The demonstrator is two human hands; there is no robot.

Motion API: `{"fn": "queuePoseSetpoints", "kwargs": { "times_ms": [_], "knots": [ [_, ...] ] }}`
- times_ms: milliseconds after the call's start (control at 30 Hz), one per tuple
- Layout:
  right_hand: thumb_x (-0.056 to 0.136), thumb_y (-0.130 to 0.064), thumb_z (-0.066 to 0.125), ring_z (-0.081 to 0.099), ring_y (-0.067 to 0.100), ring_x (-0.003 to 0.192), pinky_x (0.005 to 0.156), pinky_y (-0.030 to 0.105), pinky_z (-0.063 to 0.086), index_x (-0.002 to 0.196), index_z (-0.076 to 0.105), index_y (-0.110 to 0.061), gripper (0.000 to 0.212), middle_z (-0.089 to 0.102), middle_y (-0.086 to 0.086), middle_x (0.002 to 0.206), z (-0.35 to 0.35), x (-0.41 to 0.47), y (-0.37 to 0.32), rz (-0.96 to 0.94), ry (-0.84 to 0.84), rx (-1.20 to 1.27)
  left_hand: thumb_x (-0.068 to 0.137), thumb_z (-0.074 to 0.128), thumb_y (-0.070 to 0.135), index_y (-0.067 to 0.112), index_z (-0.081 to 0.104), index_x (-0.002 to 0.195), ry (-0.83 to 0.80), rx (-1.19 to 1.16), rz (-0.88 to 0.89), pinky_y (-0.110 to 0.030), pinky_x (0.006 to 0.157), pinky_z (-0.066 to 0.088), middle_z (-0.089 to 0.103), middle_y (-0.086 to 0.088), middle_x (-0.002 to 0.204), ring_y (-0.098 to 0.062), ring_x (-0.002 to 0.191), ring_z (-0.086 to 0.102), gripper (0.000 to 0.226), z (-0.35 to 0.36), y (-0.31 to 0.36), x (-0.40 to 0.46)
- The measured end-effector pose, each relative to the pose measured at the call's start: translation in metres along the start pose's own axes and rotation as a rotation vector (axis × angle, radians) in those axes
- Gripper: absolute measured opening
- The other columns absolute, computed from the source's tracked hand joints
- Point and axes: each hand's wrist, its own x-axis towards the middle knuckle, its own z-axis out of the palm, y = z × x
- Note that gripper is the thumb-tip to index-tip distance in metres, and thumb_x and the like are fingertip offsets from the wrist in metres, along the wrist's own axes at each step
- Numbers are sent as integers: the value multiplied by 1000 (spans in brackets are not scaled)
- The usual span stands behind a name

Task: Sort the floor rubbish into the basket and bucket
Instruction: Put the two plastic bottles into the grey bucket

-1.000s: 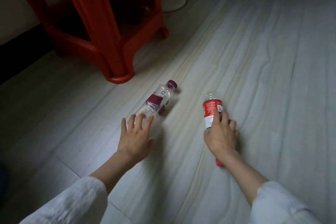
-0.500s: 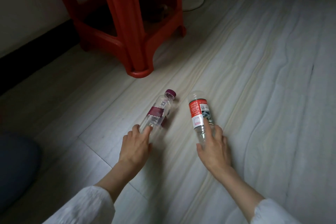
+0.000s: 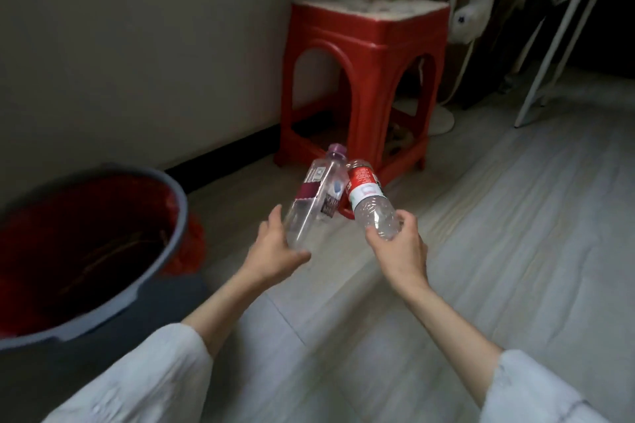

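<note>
Head cam, left hand (image 3: 275,251) gripping purple-cap bottle (image 3: 318,197), right hand (image 3: 400,245) gripping red-label bottle (image 3: 369,197), bottles touching

No print on either bottle label (image 3: 360,184) is legible.

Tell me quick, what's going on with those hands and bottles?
Left hand holds purple-capped bottle. Right hand holds red-label bottle. Lined bucket at left, nothing in between.

Dim, soft light; blurred throughout, wide-angle bending at edges.
</note>
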Motion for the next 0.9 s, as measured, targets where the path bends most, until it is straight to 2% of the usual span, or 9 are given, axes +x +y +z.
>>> {"fn": "queuePoseSetpoints", "kwargs": {
  "times_ms": [133, 233, 367, 467, 533, 600, 700, 800, 900],
  "knots": [
    [77, -31, 72, 58, 26, 102, 86, 31, 45, 114, 48, -18, 46, 61, 3, 103, 24, -10, -102, -118, 9, 169, 78, 67, 20, 13, 7, 148, 230, -100, 62, -31, 109, 25, 23, -14, 150, -25, 137, 27, 93, -98, 6, -15],
    [79, -32, 70, 56, 22, 103, 79, 22, 35, 115, 51, -15, 44, 61, 3, 108, 47, -31, -167, -258, -28, 164, 75, 68, 20, 17, 13, 147, 367, -144, 66, -33, 103, 32, 28, -11, 145, -24, 130, 34, 90, -164, -16, -36],
    [78, -33, 70, 57, 26, 104, 94, 34, 44, 114, 52, -15, 45, 60, 5, 108, 90, -62, -215, -288, -108, 226, 72, 71, 16, 17, 26, 142, 486, -184, -22, -28, 98, 34, 32, -9, 134, -21, 120, 40, 83, -223, -65, -68],
    [74, -34, 74, 61, 33, 98, 91, 44, 49, 110, 51, -15, 46, 55, 1, 97, 123, -88, -223, -224, -182, 293, 73, 73, 14, 13, 26, 142, 581, -226, -135, -33, 106, 31, 30, -11, 136, -25, 128, 36, 83, -250, -101, -87],
    [74, -33, 75, 59, 29, 99, 91, 34, 46, 105, 51, -15, 42, 56, 1, 94, 138, -101, -218, -226, -216, 273, 74, 73, 13, 12, 25, 142, 609, -256, -179, -35, 109, 30, 30, -11, 138, -25, 129, 35, 83, -259, -117, -93],
    [77, -33, 74, 55, 26, 103, 80, 22, 35, 107, 51, -13, 42, 60, 4, 101, 151, -113, -213, -260, -283, 206, 73, 74, 12, 12, 25, 141, 638, -282, -198, -35, 109, 32, 30, -11, 137, -25, 127, 37, 84, -265, -130, -97],
    [80, -31, 71, 51, 24, 98, 71, 20, 28, 109, 50, -13, 40, 62, 8, 107, 167, -121, -208, -352, -345, 125, 73, 75, 11, 12, 25, 141, 645, -296, -211, -34, 107, 32, 30, -11, 138, -25, 126, 38, 84, -268, -141, -101],
    [84, -29, 66, 52, 23, 92, 73, 24, 34, 112, 49, -14, 36, 62, 11, 105, 183, -125, -212, -440, -375, 69, 73, 73, 8, 14, 26, 140, 633, -269, -205, -33, 107, 31, 29, -10, 138, -24, 127, 38, 83, -270, -152, -105],
    [85, -27, 65, 57, 30, 106, 84, 32, 42, 121, 50, -17, 41, 64, 11, 112, 204, -129, -215, -572, -429, -65, 72, 73, 4, 15, 30, 138, 647, -279, -170, -32, 109, 30, 32, -8, 136, -22, 126, 38, 79, -269, -165, -106]
  ]
}}
